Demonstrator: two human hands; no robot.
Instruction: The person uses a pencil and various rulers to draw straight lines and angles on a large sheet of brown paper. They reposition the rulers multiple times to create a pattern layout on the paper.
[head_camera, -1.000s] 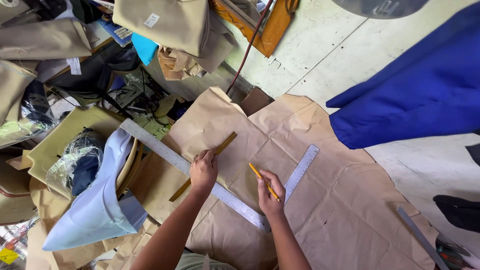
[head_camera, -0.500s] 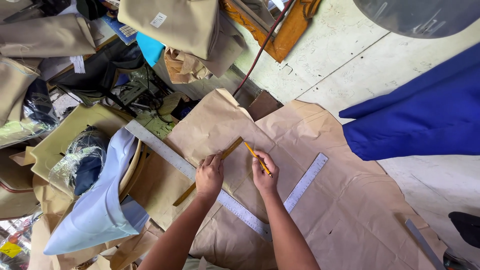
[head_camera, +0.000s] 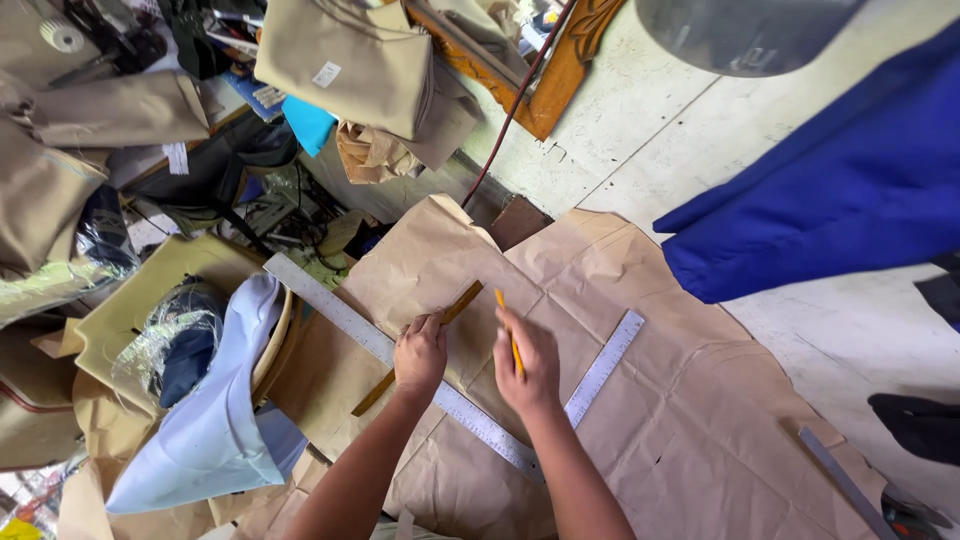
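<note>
Brown pattern paper (head_camera: 640, 400) is spread on the floor. My left hand (head_camera: 420, 352) presses down on a long metal ruler (head_camera: 330, 305) that runs diagonally across the paper, next to a narrow wooden ruler (head_camera: 462, 300). My right hand (head_camera: 528, 362) holds a yellow pencil (head_camera: 508, 332) with its tip on the paper just beyond the wooden ruler. A shorter metal ruler (head_camera: 608, 365) lies on the paper to the right of my right hand.
Blue cloth (head_camera: 850, 190) lies at the right on the pale floor. A light blue garment (head_camera: 215, 420) drapes over a basket at the left. Beige fabric bundles (head_camera: 350, 65) and clutter fill the top left. Another metal ruler (head_camera: 840, 480) lies at the lower right.
My right hand with the pencil has moved up the paper from the long ruler toward the wooden ruler. My left hand stays pressed on the long ruler.
</note>
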